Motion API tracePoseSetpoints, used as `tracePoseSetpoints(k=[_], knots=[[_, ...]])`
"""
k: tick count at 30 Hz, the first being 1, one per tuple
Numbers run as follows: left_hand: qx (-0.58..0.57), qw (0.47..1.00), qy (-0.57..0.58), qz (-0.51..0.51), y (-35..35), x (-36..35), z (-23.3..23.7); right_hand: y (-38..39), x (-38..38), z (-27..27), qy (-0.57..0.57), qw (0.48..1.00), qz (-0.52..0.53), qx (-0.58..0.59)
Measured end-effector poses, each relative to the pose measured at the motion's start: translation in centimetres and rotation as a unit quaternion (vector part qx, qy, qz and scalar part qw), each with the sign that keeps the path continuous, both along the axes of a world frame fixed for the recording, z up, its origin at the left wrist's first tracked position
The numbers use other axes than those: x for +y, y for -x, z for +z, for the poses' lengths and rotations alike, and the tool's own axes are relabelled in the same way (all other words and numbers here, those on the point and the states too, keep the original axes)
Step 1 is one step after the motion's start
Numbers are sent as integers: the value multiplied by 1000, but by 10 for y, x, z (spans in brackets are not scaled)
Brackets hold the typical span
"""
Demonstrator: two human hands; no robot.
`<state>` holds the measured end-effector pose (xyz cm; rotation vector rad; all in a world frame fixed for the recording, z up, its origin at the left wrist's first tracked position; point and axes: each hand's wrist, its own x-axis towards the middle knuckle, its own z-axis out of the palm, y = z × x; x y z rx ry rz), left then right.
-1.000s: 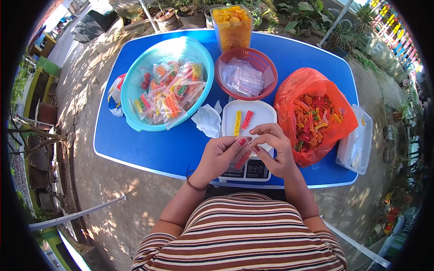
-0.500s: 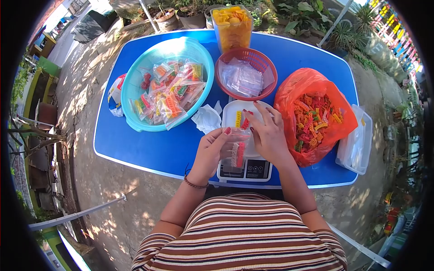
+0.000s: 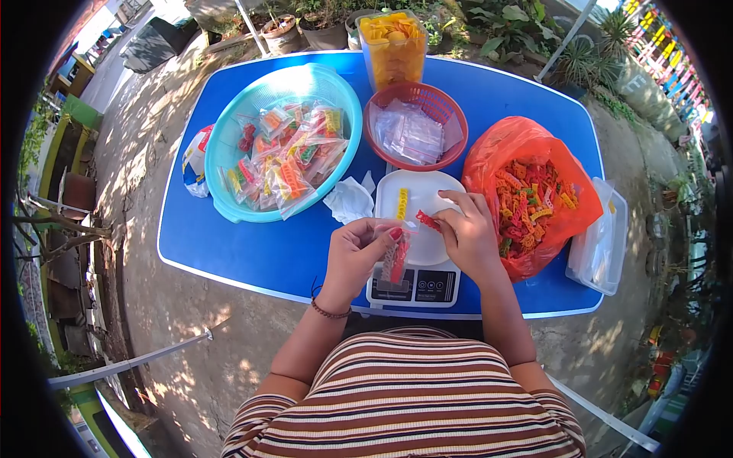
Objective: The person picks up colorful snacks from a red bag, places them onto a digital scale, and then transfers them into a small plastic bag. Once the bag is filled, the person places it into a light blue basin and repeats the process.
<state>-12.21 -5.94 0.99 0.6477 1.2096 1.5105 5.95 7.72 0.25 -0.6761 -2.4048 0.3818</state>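
My left hand pinches the top of a small clear plastic bag with red and pale spiral pieces inside, over the front of a white digital scale. Between the thumb and fingers of my right hand is a red spiral piece, close to the bag's top edge. A yellow spiral piece lies on the scale's white tray. To the right, an open red plastic bag holds many coloured spiral pieces.
A turquoise basket with filled bags stands at the left. Behind the scale are a red basket of flat bags and a tub of yellow chips. Crumpled white paper lies left of the scale; a clear container stands far right.
My right hand has moved slightly right and lifted the red piece off the scale tray. My left hand now holds the small bag more upright, its fingers closer together.
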Motion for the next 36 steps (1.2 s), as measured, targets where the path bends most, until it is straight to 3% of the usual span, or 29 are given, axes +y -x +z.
tracePoseSetpoints(k=[5,9,12,14,15,16,18,21,24,27,30,36], knots=[[-80,996,24,17,2,0,9,1,-8,8,60,998,24,-13],[-47,999,14,17,0,0,6,2,-10,2,90,994,59,-21],[7,1000,1,13,-1,-3,1,5,-11,6,82,996,15,-20],[30,999,-14,12,-1,-3,-1,4,-14,18,164,985,28,46],[40,999,-12,10,-1,-4,0,4,-15,21,204,975,35,79],[49,999,-10,8,-1,-4,2,6,-17,19,294,937,51,184],[54,999,-5,2,-3,-4,4,10,-22,14,453,803,80,380],[46,999,-5,-9,-6,-2,7,10,-25,24,477,797,88,360],[42,999,-17,-19,-9,-1,9,13,-31,21,463,824,91,314],[41,999,-18,-29,-9,-1,9,13,-31,14,325,909,66,252],[23,999,-11,-38,-7,-2,8,16,-36,15,342,899,68,264],[12,999,7,-47,-7,-4,7,12,-22,24,228,951,153,140]])
